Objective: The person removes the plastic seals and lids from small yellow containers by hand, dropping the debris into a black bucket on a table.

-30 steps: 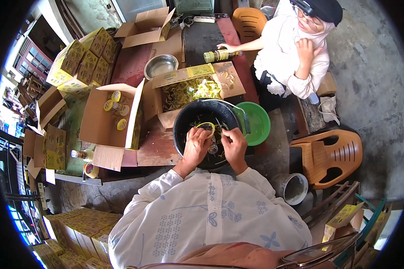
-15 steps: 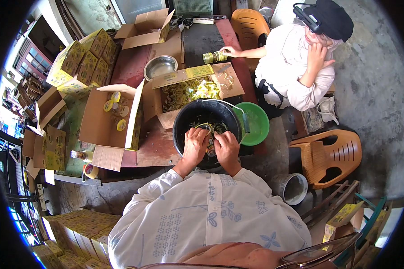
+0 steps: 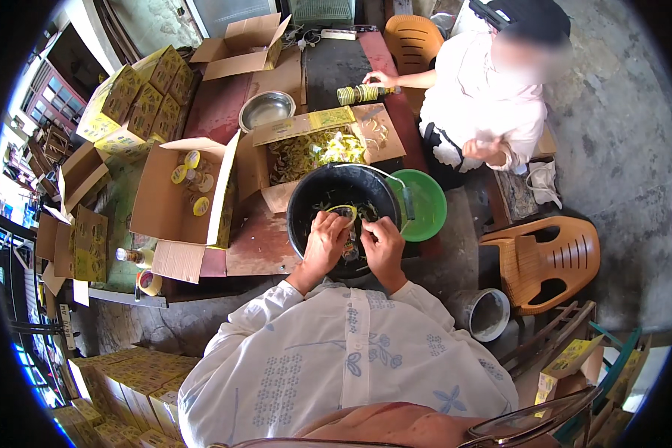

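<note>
Both my hands work over a black bucket (image 3: 300, 193) with a wire handle. My left hand (image 3: 325, 240) is closed round a small clear container (image 3: 350, 248) with a yellow ring at its far end; fingers hide most of it. My right hand (image 3: 383, 243) is just right of it, fingers bent and pinched together; whatever is between them is hidden. Dark water or shadow with small leafy-looking bits fills the bucket. Beyond it, an open carton (image 3: 255, 166) holds a heap of yellow-green strips (image 3: 328, 148). A green basin (image 3: 427, 207) stands against the bucket's right side.
Left, an open carton (image 3: 151, 196) holds several yellow-lidded jars. Stacked yellow boxes (image 3: 131, 108) and a metal bowl (image 3: 267, 112) stand farther back. Across the table, a co-worker (image 3: 478, 97) touches a row of yellow-ringed jars (image 3: 358, 94). An orange chair (image 3: 552, 261) is at the right.
My right hand has drawn slightly away from my left, and the yellow ring shows more. The co-worker's raised hand has come down from the head, and the head has turned.
</note>
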{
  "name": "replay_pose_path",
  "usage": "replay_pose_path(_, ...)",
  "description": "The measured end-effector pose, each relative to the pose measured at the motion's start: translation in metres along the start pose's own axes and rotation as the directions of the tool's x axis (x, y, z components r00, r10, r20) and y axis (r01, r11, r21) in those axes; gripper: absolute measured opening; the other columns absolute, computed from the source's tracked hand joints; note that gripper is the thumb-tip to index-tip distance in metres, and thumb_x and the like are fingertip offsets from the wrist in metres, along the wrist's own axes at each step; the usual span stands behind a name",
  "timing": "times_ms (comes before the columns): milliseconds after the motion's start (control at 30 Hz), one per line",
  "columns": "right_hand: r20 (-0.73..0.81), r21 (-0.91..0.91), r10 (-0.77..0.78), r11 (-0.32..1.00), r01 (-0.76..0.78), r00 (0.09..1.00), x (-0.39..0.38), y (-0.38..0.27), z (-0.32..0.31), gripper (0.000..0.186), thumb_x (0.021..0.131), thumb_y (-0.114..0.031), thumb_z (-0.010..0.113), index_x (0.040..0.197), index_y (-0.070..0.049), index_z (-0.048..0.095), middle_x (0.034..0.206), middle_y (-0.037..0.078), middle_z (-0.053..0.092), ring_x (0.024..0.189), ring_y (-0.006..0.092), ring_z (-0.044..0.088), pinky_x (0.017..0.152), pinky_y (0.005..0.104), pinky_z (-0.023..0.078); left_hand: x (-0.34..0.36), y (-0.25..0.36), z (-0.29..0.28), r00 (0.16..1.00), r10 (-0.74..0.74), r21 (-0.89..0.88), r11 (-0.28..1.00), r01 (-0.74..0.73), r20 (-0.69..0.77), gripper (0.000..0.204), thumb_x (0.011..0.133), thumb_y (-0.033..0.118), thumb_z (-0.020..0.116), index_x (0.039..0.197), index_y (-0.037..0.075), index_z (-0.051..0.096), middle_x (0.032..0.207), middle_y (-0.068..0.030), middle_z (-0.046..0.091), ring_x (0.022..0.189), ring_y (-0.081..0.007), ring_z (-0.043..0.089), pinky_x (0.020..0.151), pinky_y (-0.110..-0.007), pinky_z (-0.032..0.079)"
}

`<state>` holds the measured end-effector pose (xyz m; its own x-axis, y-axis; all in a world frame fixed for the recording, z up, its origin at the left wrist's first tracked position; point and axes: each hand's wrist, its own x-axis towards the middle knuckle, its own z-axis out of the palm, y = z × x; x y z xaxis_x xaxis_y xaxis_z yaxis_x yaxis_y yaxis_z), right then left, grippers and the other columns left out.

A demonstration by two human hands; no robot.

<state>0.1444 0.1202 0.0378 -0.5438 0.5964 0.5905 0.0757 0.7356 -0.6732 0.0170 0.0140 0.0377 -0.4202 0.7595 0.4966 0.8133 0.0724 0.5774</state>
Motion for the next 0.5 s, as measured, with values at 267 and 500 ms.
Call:
replay_pose_path(267, 0.093, 0.197, 0.183, 0.960, -0.198, 0.979, 0.007, 0.027, 0.000, 0.010, 0.083, 0.005, 0.075, 0.090, 0.002, 0.069, 0.080, 0.011, 0.062, 0.064, 0.0200, 0.063, 0.060, 0.0309, 0.050, 0.004, 0.006, 0.003, 0.998, 0.065, -0.217, 0.974, -0.066, -0.012, 0.020, 0.084, -0.002, 0.069, 0.103, -0.001, 0.063, 0.097, -0.0157, 0.064, 0.097, -0.0379, 0.059, 0.086, -0.044, 0.049)
replay_pose_path(500, 0.100, 0.168, 0.089, 0.980, -0.105, 0.991, 0.021, 0.015, -0.012, 0.016, 0.080, 0.005, 0.075, 0.094, -0.003, 0.071, 0.081, 0.009, 0.060, 0.067, 0.0237, 0.061, 0.056, 0.0344, 0.047, 0.006, 0.008, 0.017, 0.990, -0.132, -0.037, 0.991, 0.130, -0.052, 0.016, 0.092, 0.015, 0.071, 0.101, 0.004, 0.063, 0.092, -0.0122, 0.065, 0.096, -0.0344, 0.062, 0.111, -0.059, 0.036)
